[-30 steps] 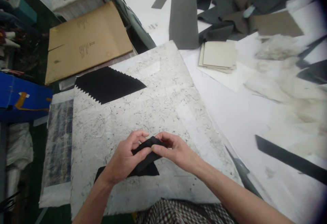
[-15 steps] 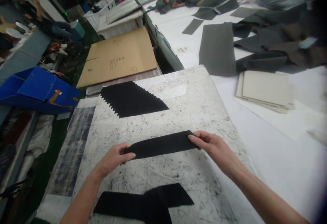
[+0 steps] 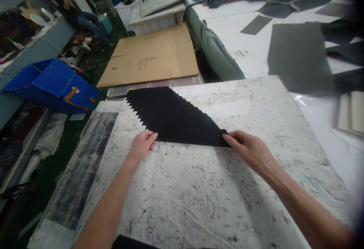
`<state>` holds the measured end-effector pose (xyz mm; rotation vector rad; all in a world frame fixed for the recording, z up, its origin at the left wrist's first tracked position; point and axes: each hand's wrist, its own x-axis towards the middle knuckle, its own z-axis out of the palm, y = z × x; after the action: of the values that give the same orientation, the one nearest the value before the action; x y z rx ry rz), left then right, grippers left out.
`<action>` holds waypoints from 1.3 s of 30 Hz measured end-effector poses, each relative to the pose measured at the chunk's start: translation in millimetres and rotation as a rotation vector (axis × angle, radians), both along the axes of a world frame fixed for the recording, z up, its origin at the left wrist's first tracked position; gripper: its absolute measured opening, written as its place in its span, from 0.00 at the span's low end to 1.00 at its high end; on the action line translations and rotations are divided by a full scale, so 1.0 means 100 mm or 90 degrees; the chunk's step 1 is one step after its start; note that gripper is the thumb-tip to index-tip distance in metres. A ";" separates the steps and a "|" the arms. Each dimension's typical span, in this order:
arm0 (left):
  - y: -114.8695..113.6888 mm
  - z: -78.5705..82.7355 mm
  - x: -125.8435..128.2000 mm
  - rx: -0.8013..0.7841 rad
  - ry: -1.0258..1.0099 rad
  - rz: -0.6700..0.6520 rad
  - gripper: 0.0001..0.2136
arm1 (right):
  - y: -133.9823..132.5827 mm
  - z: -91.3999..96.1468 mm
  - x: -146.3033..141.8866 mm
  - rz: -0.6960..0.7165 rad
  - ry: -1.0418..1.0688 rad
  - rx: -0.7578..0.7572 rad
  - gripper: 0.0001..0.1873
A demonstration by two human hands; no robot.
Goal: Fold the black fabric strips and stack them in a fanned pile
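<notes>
Black pinked-edge cloth (image 3: 173, 118) lies flat on the far half of a white marbled board (image 3: 199, 199), its left side cut in a zigzag. My left grip (image 3: 143, 145) is open, with its fingertips at the cloth's near edge. My right grip (image 3: 246, 146) is narrow at the cloth's right corner; I cannot tell whether it pinches that corner or only rests on it. Another black cloth (image 3: 133, 242) shows at the board's near edge. Beyond the board, to the far left, lie a cardboard sheet (image 3: 150, 57) and a blue box (image 3: 54, 86). To the far right, a grey cloth panel (image 3: 298, 57) sits on the white worktop (image 3: 318, 108).
</notes>
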<state>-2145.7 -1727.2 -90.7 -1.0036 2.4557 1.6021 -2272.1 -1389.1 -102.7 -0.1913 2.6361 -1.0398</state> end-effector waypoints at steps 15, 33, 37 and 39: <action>-0.20 -0.24 -0.30 -0.138 -0.058 0.033 0.14 | -0.27 -0.13 -0.27 -0.017 0.040 0.220 0.24; -0.16 -0.18 -0.33 -0.195 -0.130 0.002 0.15 | -0.31 -0.11 -0.27 -0.054 0.051 0.202 0.17; -0.14 -0.17 -0.34 -0.224 -0.147 -0.010 0.15 | -0.31 -0.10 -0.28 -0.058 0.061 0.190 0.16; -0.13 -0.16 -0.35 -0.260 -0.161 -0.028 0.15 | -0.31 -0.11 -0.28 -0.064 0.070 0.184 0.16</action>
<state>-2180.7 -1739.7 -107.0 -1.1047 2.6497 0.9080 -2299.8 -1420.4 -113.8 -0.0539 2.8821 -0.6805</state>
